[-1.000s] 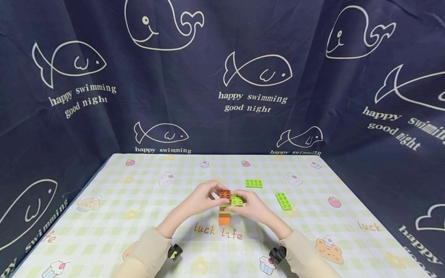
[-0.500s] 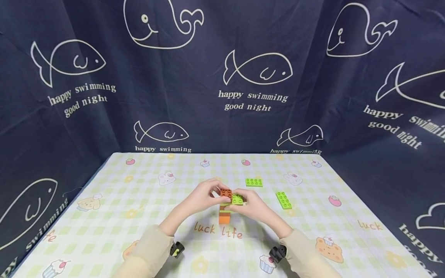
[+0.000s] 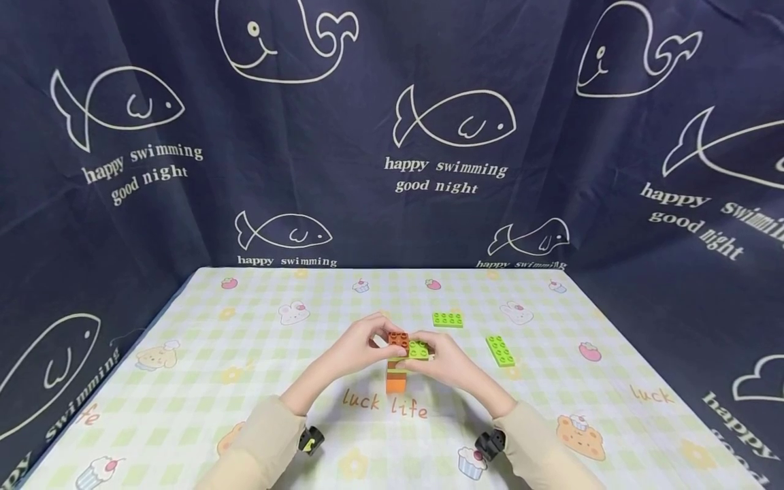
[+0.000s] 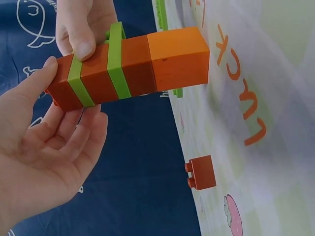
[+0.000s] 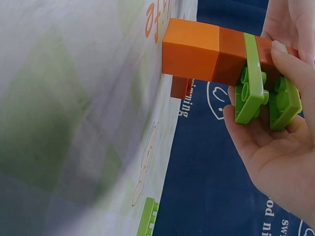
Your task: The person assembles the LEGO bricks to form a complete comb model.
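Observation:
A tower of toy building bricks stands at mid-table, with an orange brick [image 3: 395, 385] at its base. Above that, brown bricks alternate with flat green bricks, as the left wrist view shows. My left hand [image 3: 361, 344] grips the brown top brick [image 3: 399, 338] between thumb and fingers. From the right, my right hand [image 3: 437, 357] holds the upper green brick [image 3: 418, 349], its thumb [image 4: 83, 46] against the tower's near side. Both green bricks jut out to the right, the lower one [image 5: 252, 81] studded in the right wrist view. My right fingers lie partly hidden behind the tower.
Two flat green bricks lie on the checked tablecloth, one farther back [image 3: 448, 320] and one to the right [image 3: 500, 350]. A loose brown brick [image 4: 202, 172] sits behind the tower, hidden from the head view. A dark fish-print curtain [image 3: 367, 170] surrounds the table.
Both hands keep the same grips on the tower, with only a slight shift of the top brick. The head view has tipped slightly downward.

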A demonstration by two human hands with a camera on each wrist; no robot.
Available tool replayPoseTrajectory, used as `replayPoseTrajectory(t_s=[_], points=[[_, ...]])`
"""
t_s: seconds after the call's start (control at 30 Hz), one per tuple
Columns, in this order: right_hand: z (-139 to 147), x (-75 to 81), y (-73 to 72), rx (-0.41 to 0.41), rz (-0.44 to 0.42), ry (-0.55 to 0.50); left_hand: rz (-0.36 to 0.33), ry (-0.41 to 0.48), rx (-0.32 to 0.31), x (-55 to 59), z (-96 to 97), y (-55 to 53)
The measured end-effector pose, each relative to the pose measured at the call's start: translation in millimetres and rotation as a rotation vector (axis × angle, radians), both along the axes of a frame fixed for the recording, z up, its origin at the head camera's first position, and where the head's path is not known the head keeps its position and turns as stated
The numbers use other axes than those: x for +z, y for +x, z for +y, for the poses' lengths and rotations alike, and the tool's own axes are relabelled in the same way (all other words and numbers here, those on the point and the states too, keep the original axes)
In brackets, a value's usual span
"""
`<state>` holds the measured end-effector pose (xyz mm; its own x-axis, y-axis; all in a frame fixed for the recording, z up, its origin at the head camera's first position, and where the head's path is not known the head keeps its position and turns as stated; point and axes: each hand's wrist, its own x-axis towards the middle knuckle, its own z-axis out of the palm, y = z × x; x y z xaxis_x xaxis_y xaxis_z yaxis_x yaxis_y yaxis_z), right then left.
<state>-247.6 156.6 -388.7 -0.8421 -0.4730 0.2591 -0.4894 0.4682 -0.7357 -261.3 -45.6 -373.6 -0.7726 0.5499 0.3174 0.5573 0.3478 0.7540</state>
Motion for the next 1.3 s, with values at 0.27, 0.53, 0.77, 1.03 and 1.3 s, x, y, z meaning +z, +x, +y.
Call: replayPoseTrajectory(t_s=[0.27, 0.53, 0.77, 1.03, 1.3], points=[[-2.4, 11.3, 7.7, 0.015, 0.012, -0.002, -0.102, 0.078, -0.044, -2.1, -0.2, -1.5], [0.1, -5.0, -3.9, -0.020, -0.004, 0.010, -0.116, 0.086, -0.039, -3.1, -1.6, -2.3], [3.5, -4.8, -8.3, 0.018, 0.006, 0.038, -0.116, 0.078, -0.034, -6.5, -2.1, -4.6], [7.4, -4.9, -11.6, 0.047, 0.004, 0.075, -0.075, 0.027, -0.021, -7.2, -1.6, -4.7], [6.2, 0.9, -9.8, 0.061, 0.028, 0.101, -0.085, 0.023, 0.013, -7.2, -3.3, -4.1]])
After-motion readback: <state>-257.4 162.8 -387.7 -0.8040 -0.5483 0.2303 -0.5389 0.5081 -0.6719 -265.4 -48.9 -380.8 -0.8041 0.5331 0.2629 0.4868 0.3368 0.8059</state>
